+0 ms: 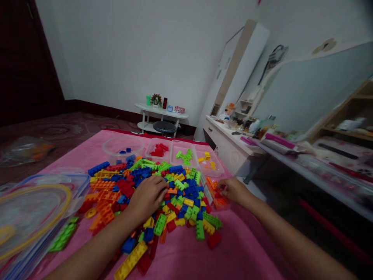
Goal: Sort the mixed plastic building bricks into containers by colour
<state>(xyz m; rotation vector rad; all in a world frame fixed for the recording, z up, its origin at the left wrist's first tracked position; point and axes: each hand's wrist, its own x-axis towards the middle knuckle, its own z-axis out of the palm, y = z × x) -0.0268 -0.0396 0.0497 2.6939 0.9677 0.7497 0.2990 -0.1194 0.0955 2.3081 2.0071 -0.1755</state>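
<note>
Head view: a loose heap of multicoloured plastic building bricks (181, 184) is being borne by a pink cloth (241, 249). The heap is being touched by the left hand (148, 194), fingers curled downward; whether anything is being gripped cannot be told. Over a clear rectangular plastic box of orange bricks (208, 192), the right hand (234, 189) is being held with fingers bunched; whether a brick is being pinched cannot be told. Pieces are probably being handled best when they are being taken singly by their sides and lowered inside the rim. Farther back, a row is being formed by a clear round plastic tub (122, 143) and similar boxes. The left side is being crowded by clear plastic lids with coloured rims (37, 206); open room is being offered at the near right, though outward nudges near the cloth's right edge are best being avoided.
</note>
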